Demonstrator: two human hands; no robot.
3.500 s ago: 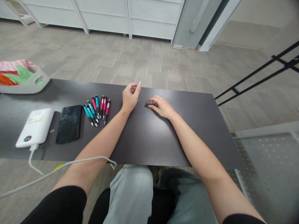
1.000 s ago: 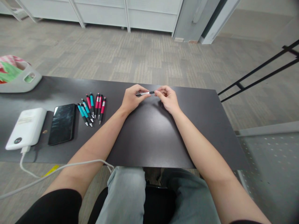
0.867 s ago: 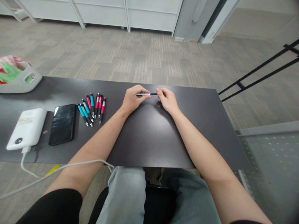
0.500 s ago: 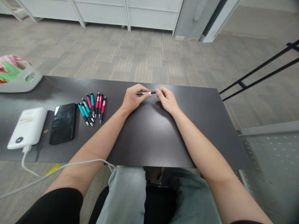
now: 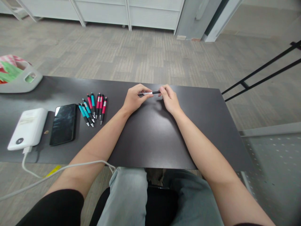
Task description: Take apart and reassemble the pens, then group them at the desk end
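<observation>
My left hand (image 5: 134,99) and my right hand (image 5: 169,99) meet near the far edge of the black table (image 5: 150,138). Between them they hold a thin pen part (image 5: 150,93), white in the middle and black at its ends, lying level. The left fingers pinch its left end. The right fingers pinch its black right end. Several pink and teal pens (image 5: 94,108) lie fanned out on the table to the left of my left hand.
A black phone (image 5: 63,124) and a white power bank (image 5: 27,128) with a white cable (image 5: 58,171) lie at the table's left. A grey basket (image 5: 21,83) with coloured cloth stands at the far left corner. A black metal rail (image 5: 261,73) runs at the right.
3.5 s ago my left hand held a thin refill up alone and my right hand rested on a dark piece on the table. Now both hands grip the pen part together; little moved in the last second.
</observation>
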